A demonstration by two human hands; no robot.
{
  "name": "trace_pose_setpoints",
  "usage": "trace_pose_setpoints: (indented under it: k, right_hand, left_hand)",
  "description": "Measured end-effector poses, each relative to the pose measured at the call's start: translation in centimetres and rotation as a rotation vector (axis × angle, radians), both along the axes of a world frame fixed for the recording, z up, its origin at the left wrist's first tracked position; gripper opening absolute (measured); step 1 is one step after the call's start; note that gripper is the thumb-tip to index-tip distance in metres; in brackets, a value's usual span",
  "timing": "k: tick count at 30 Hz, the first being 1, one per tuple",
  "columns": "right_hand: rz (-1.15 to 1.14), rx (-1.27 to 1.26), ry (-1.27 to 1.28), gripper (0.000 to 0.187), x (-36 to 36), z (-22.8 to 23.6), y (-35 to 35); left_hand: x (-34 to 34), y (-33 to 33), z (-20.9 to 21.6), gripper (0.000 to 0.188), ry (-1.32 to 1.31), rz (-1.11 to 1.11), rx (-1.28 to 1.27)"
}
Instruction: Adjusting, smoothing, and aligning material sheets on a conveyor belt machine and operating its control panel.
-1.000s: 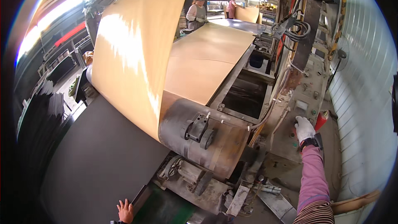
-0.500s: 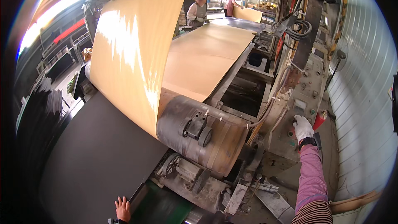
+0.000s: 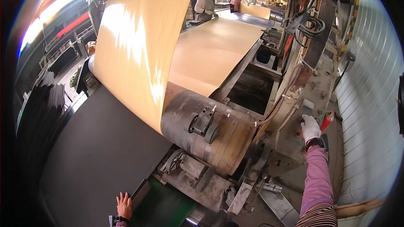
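My bare left hand [image 3: 123, 206] lies at the lower edge of the view with its fingers spread. It rests on the right border of a wide black sheet [image 3: 97, 143], beside a dark green surface [image 3: 162, 204]. In a white knitted glove, my right hand [image 3: 310, 127] is on the grey control panel [image 3: 290, 124] at the right. Its fingers are curled down against the panel face, and whatever is under them is hidden. A red cylindrical part [image 3: 327, 120] sticks up just right of the glove. Round buttons [image 3: 299, 142] show beside and below the hand.
A large roller [image 3: 202, 117] carries a glossy tan sheet [image 3: 130, 54] rising steeply. Behind it another tan sheet [image 3: 214, 50] lies along a conveyor. Two people [image 3: 205, 5] [image 3: 238, 2] stand at the far end. Hanging cables [image 3: 311, 27] and a corrugated wall [image 3: 370, 101] flank the right.
The view has shifted slightly, so the machine sits a little differently in it. The near one of the far people has turned or leaned toward the sheet. Both my hands keep their places.
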State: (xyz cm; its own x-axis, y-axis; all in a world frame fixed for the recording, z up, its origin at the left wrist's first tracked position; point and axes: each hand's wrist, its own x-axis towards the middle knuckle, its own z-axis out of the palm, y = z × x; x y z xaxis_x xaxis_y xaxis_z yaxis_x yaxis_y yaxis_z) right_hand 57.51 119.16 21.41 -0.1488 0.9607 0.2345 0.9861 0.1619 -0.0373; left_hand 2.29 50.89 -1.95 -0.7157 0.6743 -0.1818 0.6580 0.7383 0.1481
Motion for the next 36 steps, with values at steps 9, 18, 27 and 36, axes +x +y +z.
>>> trace_pose_setpoints:
  k: [9,18,27,36]
  right_hand:
    - [0.024,0.013,0.030,0.034,-0.1,-0.7,0.6]
    - [0.039,0.021,0.035,0.036,0.6,-0.8,1.5]
    - [0.024,-0.009,-0.009,0.033,-0.2,0.7,-0.2]
    - [0.169,-0.015,0.043,0.039,2.3,-1.6,2.2]
  left_hand:
    - [0.2,-0.3,0.5,0.048,-0.013,0.020,0.014]
    - [0.3,0.7,0.9,0.047,-0.027,-0.003,0.048]
    - [0.3,0.5,0.3,0.048,-0.019,0.025,-0.001]
    - [2.5,2.5,3.8,0.032,0.127,-0.120,0.009]
